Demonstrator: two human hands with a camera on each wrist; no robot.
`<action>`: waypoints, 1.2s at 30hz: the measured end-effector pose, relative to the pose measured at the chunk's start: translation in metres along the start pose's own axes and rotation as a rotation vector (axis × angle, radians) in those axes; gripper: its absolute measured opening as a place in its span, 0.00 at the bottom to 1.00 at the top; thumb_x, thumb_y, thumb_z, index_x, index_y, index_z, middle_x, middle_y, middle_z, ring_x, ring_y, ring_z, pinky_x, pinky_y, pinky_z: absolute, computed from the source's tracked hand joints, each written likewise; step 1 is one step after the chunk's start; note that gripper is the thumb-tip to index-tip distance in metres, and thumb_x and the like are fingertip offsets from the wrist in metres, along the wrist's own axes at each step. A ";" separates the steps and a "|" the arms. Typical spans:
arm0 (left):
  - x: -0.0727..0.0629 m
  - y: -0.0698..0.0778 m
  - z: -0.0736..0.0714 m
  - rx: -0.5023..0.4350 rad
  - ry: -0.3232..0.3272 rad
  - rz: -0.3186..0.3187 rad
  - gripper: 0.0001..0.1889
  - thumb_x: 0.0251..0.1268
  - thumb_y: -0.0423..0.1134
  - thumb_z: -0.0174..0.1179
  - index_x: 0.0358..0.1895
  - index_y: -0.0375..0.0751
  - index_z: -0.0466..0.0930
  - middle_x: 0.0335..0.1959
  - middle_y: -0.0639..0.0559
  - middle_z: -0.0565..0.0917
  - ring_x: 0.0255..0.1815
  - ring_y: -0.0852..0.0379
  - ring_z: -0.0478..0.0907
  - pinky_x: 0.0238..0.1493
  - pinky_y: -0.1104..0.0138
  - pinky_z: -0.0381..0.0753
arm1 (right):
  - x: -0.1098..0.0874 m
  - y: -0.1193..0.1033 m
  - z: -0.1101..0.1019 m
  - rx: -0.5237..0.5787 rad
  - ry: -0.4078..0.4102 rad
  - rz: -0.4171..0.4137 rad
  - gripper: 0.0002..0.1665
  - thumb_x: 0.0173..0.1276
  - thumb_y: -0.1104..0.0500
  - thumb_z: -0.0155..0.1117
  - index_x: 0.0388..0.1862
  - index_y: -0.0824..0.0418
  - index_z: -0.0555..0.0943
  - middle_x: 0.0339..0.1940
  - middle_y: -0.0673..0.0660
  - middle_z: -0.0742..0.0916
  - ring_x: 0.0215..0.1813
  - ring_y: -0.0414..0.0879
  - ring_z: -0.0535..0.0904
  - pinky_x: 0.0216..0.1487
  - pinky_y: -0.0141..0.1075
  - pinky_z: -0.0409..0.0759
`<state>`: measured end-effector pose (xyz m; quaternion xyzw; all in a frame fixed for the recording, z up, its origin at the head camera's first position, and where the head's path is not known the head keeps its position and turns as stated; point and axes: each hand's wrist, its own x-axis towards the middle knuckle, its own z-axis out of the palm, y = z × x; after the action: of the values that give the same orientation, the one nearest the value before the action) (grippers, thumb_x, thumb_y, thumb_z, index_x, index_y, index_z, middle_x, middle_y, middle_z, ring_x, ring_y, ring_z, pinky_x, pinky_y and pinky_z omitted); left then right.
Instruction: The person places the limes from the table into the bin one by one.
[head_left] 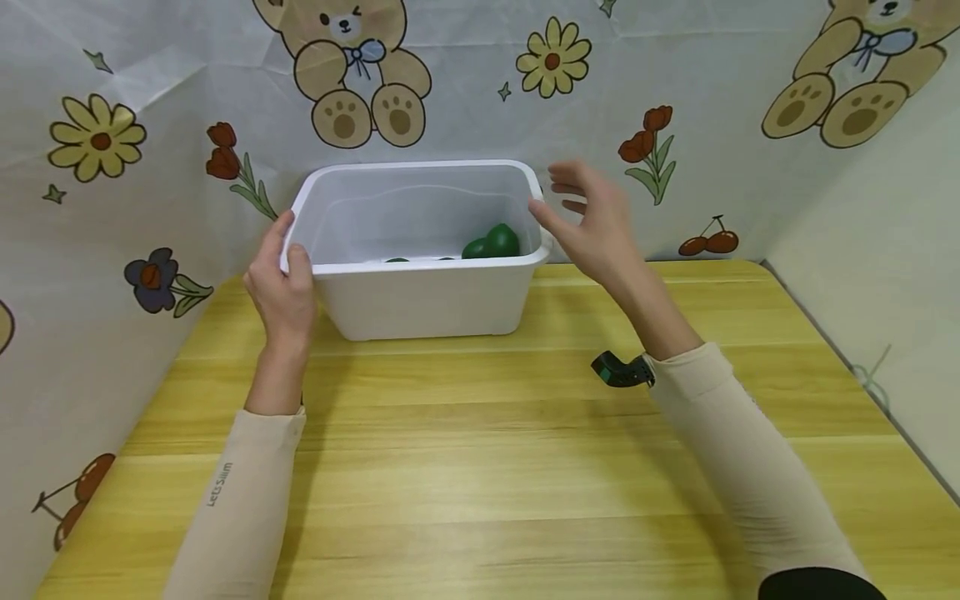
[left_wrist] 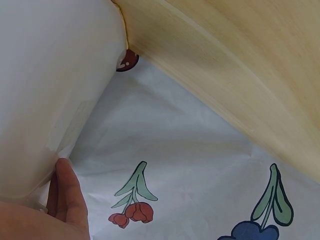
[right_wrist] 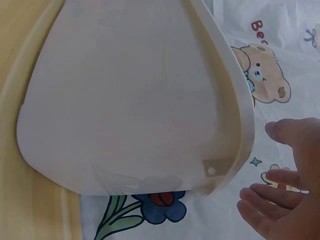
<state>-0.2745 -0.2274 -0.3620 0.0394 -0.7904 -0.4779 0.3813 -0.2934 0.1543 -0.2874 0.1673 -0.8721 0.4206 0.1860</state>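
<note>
A white plastic bin (head_left: 427,302) stands upright on the table towards the back. Inside it, near the right end, lie rounded dark green objects (head_left: 502,240), mostly hidden by the front wall; their kind is unclear. My left hand (head_left: 281,287) grips the bin's left rim, thumb on the near side and fingers along the outer wall. In the left wrist view, the fingers (left_wrist: 70,197) lie against the bin's outside. Just off the right rim is my right hand (head_left: 592,218), fingers spread and holding nothing. The right wrist view shows a gap between that hand (right_wrist: 285,185) and the bin's rim (right_wrist: 247,115).
A wood-grain table (head_left: 450,450) extends in front of the bin. Behind and to the left hangs a white cloth (head_left: 472,108) printed with bears and flowers. A plain pale wall (head_left: 885,250) borders the table's right edge. A black wrist device (head_left: 622,369) sticks out from the right sleeve.
</note>
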 end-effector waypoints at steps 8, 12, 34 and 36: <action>-0.002 0.002 0.005 -0.001 -0.016 -0.001 0.28 0.71 0.48 0.46 0.70 0.51 0.81 0.67 0.57 0.84 0.67 0.57 0.82 0.67 0.54 0.82 | -0.029 0.013 -0.017 0.050 0.100 0.063 0.32 0.76 0.46 0.67 0.74 0.55 0.75 0.71 0.54 0.82 0.72 0.44 0.78 0.74 0.42 0.77; -0.003 0.003 0.005 -0.002 -0.022 0.000 0.28 0.72 0.47 0.46 0.71 0.52 0.81 0.67 0.57 0.84 0.67 0.58 0.83 0.67 0.54 0.82 | -0.037 0.024 -0.022 0.065 0.137 0.064 0.31 0.76 0.47 0.67 0.73 0.57 0.76 0.70 0.55 0.83 0.72 0.46 0.79 0.74 0.46 0.78; -0.005 0.002 -0.003 -0.001 0.036 0.014 0.28 0.69 0.48 0.47 0.68 0.52 0.84 0.65 0.57 0.86 0.65 0.57 0.84 0.66 0.60 0.83 | -0.033 0.050 -0.020 -0.037 0.143 0.052 0.31 0.78 0.49 0.65 0.73 0.61 0.75 0.71 0.62 0.82 0.73 0.55 0.77 0.75 0.49 0.76; -0.005 0.004 -0.001 -0.002 0.024 0.014 0.27 0.69 0.48 0.47 0.68 0.52 0.84 0.65 0.57 0.85 0.65 0.57 0.84 0.67 0.60 0.82 | -0.035 0.052 -0.024 -0.042 0.145 0.066 0.31 0.78 0.48 0.65 0.74 0.61 0.75 0.71 0.62 0.82 0.74 0.55 0.77 0.75 0.50 0.76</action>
<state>-0.2693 -0.2240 -0.3616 0.0392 -0.7853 -0.4756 0.3944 -0.2816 0.2084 -0.3249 0.1035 -0.8700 0.4191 0.2383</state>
